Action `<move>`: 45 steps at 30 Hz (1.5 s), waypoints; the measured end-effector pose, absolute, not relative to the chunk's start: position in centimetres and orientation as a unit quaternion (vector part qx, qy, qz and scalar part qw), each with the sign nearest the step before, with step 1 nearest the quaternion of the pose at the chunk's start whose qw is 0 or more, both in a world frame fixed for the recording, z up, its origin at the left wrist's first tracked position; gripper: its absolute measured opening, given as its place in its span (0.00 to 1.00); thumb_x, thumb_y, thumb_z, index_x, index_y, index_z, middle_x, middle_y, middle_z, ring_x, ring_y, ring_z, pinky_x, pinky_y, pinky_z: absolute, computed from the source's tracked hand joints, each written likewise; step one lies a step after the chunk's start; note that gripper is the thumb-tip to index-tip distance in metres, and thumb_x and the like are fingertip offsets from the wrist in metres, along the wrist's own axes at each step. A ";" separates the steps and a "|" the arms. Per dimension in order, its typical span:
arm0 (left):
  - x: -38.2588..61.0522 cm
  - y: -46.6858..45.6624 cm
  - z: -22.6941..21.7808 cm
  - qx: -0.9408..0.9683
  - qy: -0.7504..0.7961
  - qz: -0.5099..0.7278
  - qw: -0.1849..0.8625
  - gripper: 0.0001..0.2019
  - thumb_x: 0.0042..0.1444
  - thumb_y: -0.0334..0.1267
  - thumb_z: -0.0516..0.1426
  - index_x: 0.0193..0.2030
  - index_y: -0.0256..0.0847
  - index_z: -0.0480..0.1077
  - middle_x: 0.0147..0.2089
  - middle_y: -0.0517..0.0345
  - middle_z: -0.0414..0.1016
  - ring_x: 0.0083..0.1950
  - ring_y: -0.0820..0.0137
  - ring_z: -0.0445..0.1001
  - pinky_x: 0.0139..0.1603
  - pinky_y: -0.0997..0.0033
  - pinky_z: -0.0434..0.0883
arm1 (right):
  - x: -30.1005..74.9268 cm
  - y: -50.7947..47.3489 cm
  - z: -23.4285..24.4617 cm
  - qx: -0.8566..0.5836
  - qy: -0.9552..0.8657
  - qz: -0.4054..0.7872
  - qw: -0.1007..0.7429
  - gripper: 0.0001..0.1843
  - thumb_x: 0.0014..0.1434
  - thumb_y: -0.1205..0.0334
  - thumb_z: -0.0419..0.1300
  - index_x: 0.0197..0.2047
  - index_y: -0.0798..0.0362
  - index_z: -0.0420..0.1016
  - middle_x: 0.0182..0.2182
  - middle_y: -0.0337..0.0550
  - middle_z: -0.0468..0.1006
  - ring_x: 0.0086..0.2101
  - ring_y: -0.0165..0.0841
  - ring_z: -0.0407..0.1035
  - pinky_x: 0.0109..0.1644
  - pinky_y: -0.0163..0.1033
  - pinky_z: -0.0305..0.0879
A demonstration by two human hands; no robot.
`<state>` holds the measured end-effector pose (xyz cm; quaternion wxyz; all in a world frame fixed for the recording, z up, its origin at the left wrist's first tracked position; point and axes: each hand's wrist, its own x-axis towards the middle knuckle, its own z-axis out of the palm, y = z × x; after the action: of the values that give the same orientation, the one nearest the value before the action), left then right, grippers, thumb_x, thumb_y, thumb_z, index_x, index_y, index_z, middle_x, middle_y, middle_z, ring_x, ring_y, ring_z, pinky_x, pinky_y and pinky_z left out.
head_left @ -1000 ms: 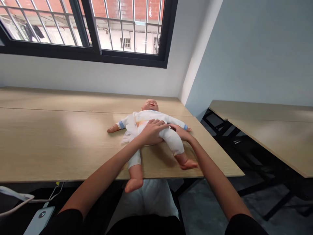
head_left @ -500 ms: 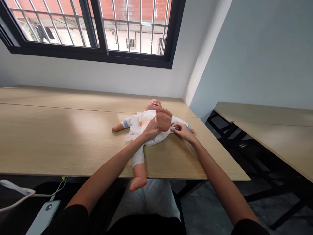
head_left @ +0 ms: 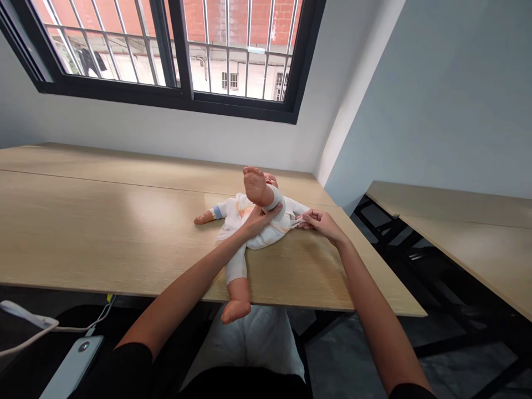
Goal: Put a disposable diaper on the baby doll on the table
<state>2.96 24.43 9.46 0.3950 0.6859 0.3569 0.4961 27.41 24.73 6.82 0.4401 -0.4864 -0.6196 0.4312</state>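
Observation:
A baby doll in white clothes lies on its back on the wooden table, head towards the window. My left hand is closed round the doll's raised leg, whose bare foot sticks up and partly covers the head. At the doll's side, my right hand pinches a strip of white cloth from its clothing and pulls it out sideways. The doll's other leg hangs its foot past the table's front edge. The doll's hand near my right hand is hidden.
A barred window is set in the wall behind the table. To the right, across a gap, stands a second table. At the lower left lies a phone with a white cable.
My left hand has tipped the doll's raised leg up and to the left. My right hand has moved slightly right, drawing the white cloth strip outward. The view has shifted a little.

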 end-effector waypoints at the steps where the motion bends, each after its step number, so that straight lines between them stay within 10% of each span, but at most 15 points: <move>1: 3.0 24.4 9.4 0.687 0.358 0.493 0.395 0.20 0.53 0.57 0.55 0.40 0.41 0.71 0.46 0.48 0.79 0.53 0.53 0.74 0.53 0.58 0.75 | 27.4 24.8 6.7 -0.482 -0.614 0.447 0.438 0.28 0.48 0.36 0.70 0.37 0.54 0.79 0.39 0.51 0.83 0.37 0.38 0.78 0.44 0.40 0.74; 13: 3.0 24.1 9.7 0.683 0.350 0.481 0.424 0.19 0.53 0.55 0.58 0.39 0.40 0.70 0.46 0.46 0.78 0.56 0.52 0.72 0.56 0.59 0.73 | 26.0 25.3 6.0 -0.418 -0.499 0.555 0.519 0.13 0.59 0.54 0.65 0.42 0.54 0.79 0.41 0.50 0.83 0.44 0.37 0.77 0.56 0.42 0.74; 18: 2.9 24.0 9.7 0.685 0.343 0.479 0.429 0.19 0.53 0.56 0.57 0.39 0.41 0.70 0.48 0.48 0.78 0.57 0.53 0.72 0.58 0.60 0.72 | 25.8 25.0 6.0 -0.410 -0.511 0.544 0.524 0.17 0.45 0.69 0.70 0.41 0.52 0.81 0.45 0.47 0.82 0.49 0.37 0.75 0.63 0.43 0.67; 45: 2.9 24.2 9.4 0.716 0.355 0.475 0.369 0.16 0.55 0.54 0.56 0.33 0.41 0.68 0.39 0.49 0.78 0.46 0.55 0.75 0.47 0.58 0.76 | 26.0 25.4 5.6 -0.454 -0.526 0.465 0.549 0.29 0.39 0.37 0.75 0.34 0.52 0.78 0.30 0.40 0.77 0.31 0.31 0.69 0.43 0.38 0.70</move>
<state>2.87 24.18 9.44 0.3693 0.7156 0.3548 0.4751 26.00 25.42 5.64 0.5490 -0.4537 -0.5260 0.4648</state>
